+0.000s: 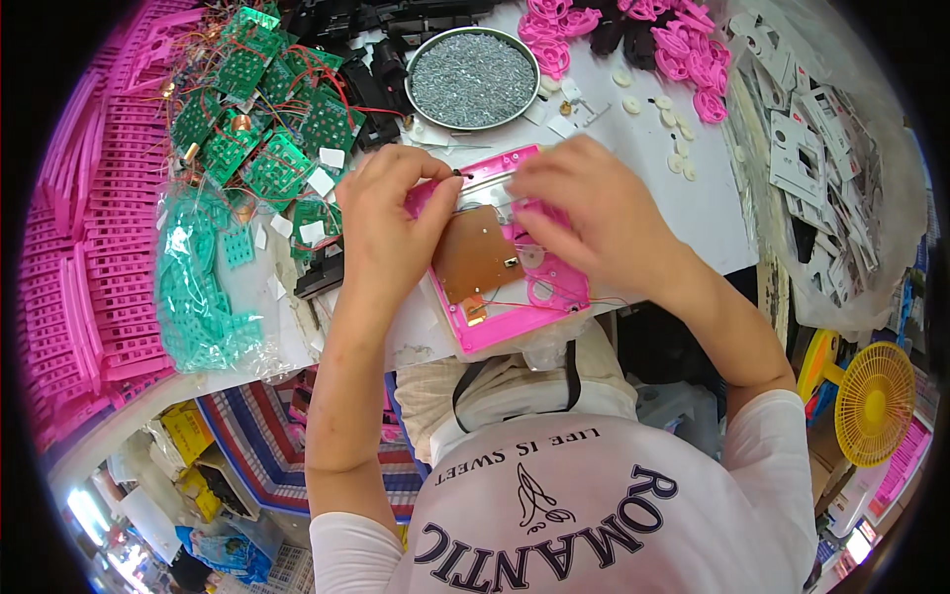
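Note:
A pink plastic casing lies at the table's near edge with its inside facing up. Fitted in it is a brown circuit board, with thin wires below. A metallic strip crosses the casing's far end. My left hand is closed at the far left corner, thumb and forefinger pinched around a small black part. Over the far right part of the casing is my right hand, its fingers bent and blurred by motion. Whether it holds anything does not show.
A round tray of small metal screws stands beyond the casing. Green circuit boards with red wires pile up at left, beside bagged teal pieces and stacked pink panels. Pink parts, white discs and bagged grey plates are right.

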Motion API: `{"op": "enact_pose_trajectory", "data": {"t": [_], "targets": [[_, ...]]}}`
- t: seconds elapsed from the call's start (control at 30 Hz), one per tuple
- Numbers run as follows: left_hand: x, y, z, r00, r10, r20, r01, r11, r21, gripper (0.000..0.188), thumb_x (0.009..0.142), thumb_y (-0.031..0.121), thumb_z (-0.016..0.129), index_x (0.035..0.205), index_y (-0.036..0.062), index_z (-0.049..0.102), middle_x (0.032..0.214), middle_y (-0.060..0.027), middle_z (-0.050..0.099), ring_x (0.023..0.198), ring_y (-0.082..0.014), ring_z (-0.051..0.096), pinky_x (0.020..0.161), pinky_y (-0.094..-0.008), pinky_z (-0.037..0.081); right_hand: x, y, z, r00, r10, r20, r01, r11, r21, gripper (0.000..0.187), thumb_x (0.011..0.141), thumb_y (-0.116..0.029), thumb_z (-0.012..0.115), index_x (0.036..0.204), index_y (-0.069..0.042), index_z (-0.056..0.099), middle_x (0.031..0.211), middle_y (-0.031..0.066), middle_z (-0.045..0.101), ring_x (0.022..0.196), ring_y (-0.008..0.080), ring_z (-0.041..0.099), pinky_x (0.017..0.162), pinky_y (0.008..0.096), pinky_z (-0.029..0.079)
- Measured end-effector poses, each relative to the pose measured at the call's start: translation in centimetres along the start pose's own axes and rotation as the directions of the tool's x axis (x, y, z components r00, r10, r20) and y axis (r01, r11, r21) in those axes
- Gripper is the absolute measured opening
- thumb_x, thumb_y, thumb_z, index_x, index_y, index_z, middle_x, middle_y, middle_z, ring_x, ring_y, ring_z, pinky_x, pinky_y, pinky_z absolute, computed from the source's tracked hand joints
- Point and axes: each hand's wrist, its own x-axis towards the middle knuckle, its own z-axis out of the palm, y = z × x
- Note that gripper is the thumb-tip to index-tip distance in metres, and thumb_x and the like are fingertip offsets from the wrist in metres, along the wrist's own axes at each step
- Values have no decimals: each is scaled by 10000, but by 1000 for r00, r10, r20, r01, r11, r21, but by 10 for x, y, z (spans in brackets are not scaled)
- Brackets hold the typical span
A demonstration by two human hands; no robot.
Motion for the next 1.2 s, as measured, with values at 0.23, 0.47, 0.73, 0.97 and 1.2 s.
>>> {"op": "enact_pose_trajectory", "data": {"t": [0.23, 0.47, 0.73, 0.97, 1.2], "targets": [[-13, 22, -14, 993, -76, 94, 77, 997, -8, 95, 861, 103, 765, 902, 34, 713, 805, -44, 691, 734, -169, 591, 753, -322, 439, 28, 1, 26, 983, 99, -157, -56, 963, 263, 171, 871, -225, 701, 879, -56, 726, 793, 103, 701, 752, 316, 668, 691, 405, 531], [-25, 15, -5, 1000, -29, 9, 29, 999, -36, 67, 874, 128, 748, 913, 86, 715, 839, -28, 699, 728, -182, 592, 821, -356, 378, 13, -10, 17, 986, 95, -139, -52, 956, 289, 215, 864, -153, 696, 1051, -52, 726, 904, 103, 723, 822, 305, 680, 709, 413, 543], [-29, 10, -2, 993, 114, -38, -116, 992, -46, 127, 834, 79, 768, 940, 112, 707, 888, -10, 711, 772, -197, 617, 839, -369, 361, 3, -16, 16, 994, 98, -37, -79, 933, 352, 346, 851, -81, 672, 1196, -67, 683, 1011, 103, 692, 889, 302, 678, 759, 399, 553], [-33, 7, -4, 960, 278, 20, -279, 959, 50, 152, 828, 52, 765, 955, 113, 707, 926, -11, 726, 801, -197, 630, 832, -368, 369, 14, 0, 6, 999, -11, -36, 13, 999, 49, 394, 842, -98, 682, 1235, -120, 680, 1066, 106, 684, 967, 310, 674, 811, 419, 560], [-32, 13, -4, 981, 191, -11, -191, 982, 0, 148, 828, 26, 754, 950, 95, 706, 901, -19, 717, 734, -178, 611, 837, -355, 376, 33, 106, -11, 948, 176, -265, -245, 935, -258, 360, 871, -150, 667, 1223, -86, 703, 1080, 98, 701, 827, 256, 659, 728, 352, 543]]}}
